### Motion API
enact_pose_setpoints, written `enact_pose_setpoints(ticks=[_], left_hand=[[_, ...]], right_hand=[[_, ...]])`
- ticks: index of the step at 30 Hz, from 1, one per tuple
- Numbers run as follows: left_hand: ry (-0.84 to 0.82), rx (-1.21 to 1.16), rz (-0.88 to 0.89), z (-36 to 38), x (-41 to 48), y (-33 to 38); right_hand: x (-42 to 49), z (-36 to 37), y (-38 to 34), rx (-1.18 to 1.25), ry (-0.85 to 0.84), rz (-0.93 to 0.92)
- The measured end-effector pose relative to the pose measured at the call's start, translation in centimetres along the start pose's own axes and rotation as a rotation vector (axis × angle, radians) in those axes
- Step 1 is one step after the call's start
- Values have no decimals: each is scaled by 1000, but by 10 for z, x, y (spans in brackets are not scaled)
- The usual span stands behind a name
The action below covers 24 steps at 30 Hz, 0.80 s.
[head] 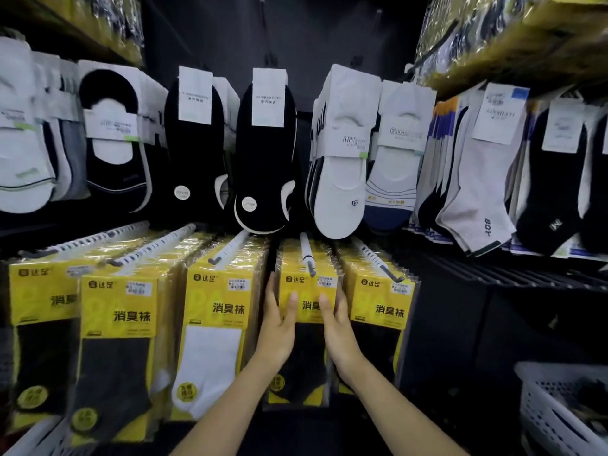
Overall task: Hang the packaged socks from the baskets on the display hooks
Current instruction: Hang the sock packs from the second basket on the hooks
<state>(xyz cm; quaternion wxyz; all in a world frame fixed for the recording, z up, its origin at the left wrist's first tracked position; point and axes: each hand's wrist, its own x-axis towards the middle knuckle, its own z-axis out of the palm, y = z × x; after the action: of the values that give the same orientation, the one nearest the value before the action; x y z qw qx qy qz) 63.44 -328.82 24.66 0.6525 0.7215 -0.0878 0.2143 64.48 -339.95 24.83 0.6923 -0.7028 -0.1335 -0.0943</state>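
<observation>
A yellow packaged pair of dark socks (307, 284) hangs at the front of a white display hook (307, 255) in the lower row. My left hand (278, 327) holds its left edge, thumb on the front and fingers behind the edge. My right hand (335, 324) holds its right edge the same way. Both forearms reach up from the bottom of the view. More yellow packs fill the neighbouring hooks: a white-sock pack (214, 324) to the left and a dark-sock pack (381, 311) to the right.
Loose low-cut socks, black (263, 153) and white (342, 159), hang on the upper row. A white plastic basket (556, 409) stands at the lower right, another basket rim (29, 439) at the lower left. Bare black hooks (493, 271) extend at the right.
</observation>
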Motion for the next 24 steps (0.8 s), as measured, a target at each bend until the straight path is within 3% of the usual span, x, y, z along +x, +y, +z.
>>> enact_pose_setpoints(ticks=[5,16,19,24], left_hand=[[34,80,64,-3,-20,3],[192,140,278,-54,-64,45],[288,227,263,-86,-58,41],[288,347,144,-121,-47,26]], right_hand=[[-10,-3,-7,-35,23,-5],[-48,-4,-48,-239,110,-296],[-55,7,-51,-282,118,-401],[-59,39,-48,-172,71,-288]])
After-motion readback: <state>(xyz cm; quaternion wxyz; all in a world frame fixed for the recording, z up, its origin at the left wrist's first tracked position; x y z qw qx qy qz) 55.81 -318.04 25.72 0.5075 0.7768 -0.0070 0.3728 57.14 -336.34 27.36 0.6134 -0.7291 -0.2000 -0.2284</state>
